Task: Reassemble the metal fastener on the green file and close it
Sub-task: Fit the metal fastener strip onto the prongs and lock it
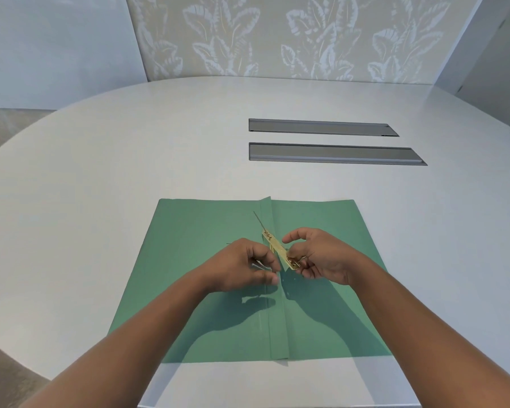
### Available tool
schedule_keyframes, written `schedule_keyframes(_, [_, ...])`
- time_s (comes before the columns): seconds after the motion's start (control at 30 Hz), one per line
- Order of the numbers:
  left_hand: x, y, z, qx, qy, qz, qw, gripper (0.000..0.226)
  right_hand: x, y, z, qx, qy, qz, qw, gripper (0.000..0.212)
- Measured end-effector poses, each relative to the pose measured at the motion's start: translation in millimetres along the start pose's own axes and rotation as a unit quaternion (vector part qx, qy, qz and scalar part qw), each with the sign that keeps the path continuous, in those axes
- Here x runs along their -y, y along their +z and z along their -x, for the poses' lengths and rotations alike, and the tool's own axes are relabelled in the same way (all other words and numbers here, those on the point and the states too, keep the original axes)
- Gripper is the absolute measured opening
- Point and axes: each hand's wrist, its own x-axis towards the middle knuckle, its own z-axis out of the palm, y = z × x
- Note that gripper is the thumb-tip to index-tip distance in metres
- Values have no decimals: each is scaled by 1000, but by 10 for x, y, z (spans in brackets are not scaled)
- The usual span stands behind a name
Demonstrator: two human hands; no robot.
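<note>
The green file lies open and flat on the table, its spine fold running toward me down the middle. Over the spine both hands hold the brass-coloured metal fastener. My right hand pinches the near end of the fastener's flat bar between thumb and fingers. My left hand grips a thin metal prong at its near end. A second thin prong sticks up and away from the bar's far end, above the fold.
The white oval table has two long grey recessed slots at the back right. A leaf-patterned wall panel stands behind the table. The table's left edge curves away over a carpeted floor.
</note>
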Motion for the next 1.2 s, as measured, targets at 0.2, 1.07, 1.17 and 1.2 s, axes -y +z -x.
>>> schedule_keyframes(0.2, [-37,191,-48,-84,14,84,993,18,8,-110,41,6,-13,-58,998,29])
schedule_keyframes(1.07, [66,412,-203,-154,-9,125,980,28,59,-255,83,-18,-26,-143,989,12])
schedule_keyframes(1.17, [80,389,-225,-148,-14,77,986,33,64,-248,66,-14,-24,-164,986,11])
schedule_keyframes(1.2, [81,380,-233,-152,-12,57,987,30,65,-247,59,-17,-23,-169,985,11])
